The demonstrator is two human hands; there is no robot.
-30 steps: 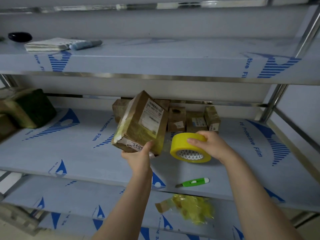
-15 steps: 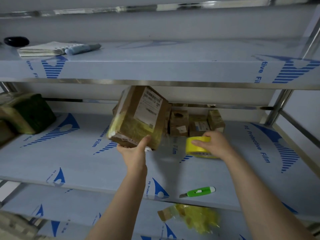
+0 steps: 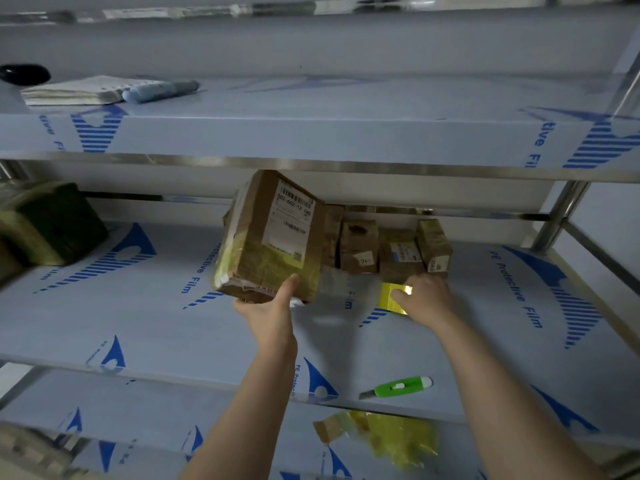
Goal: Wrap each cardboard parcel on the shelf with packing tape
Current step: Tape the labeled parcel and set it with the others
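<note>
Left hand (image 3: 268, 315) grips boxy cardboard parcel (image 3: 273, 237); right hand (image 3: 426, 299) clasps glossy yellow tape (image 3: 388, 296).

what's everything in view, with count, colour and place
held parcel: 1, brown, white label, raised above middle shelf
small parcels: 4 showing, brown, back of middle shelf
tape roll: 1, yellow, on middle shelf, right of held parcel
utility knife: 1, green and white, middle shelf front
tape scraps: 1 heap, yellow, lower shelf
wrapped bundle: 1, dark green, middle shelf left
paper pad: 1, white, upper shelf left
marker: 1, blue-grey, beside pad
black object: 1, black, upper shelf far left
shelving: 3 levels, steel, blue-printed film
left hand: 1, grips held parcel's lower end
right hand: 1, curled over tape roll
</note>
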